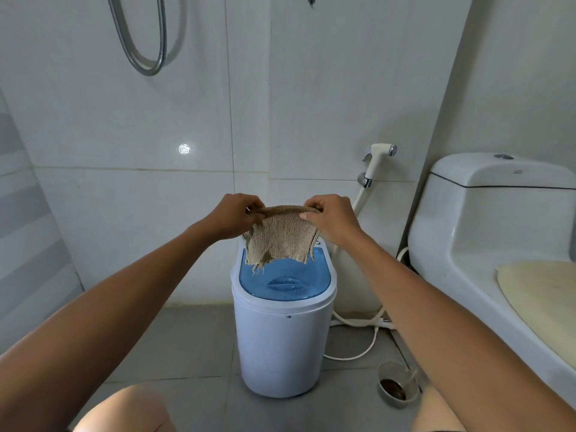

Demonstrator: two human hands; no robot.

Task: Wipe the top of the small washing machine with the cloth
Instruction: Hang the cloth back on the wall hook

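Both hands, left hand [232, 215] and right hand [332, 216], are pinching the top edge of the tan cloth [282, 238] between fingers and thumbs, stretching it out. Cloth is hanging just above the washing machine [282, 338], its frayed lower edge over the rear of the blue lid [285, 283]. Toilet [486, 232] is standing to the machine's right.

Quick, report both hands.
Left hand: closed, pinching the cloth by its top edge.
Right hand: closed, pinching the same edge.
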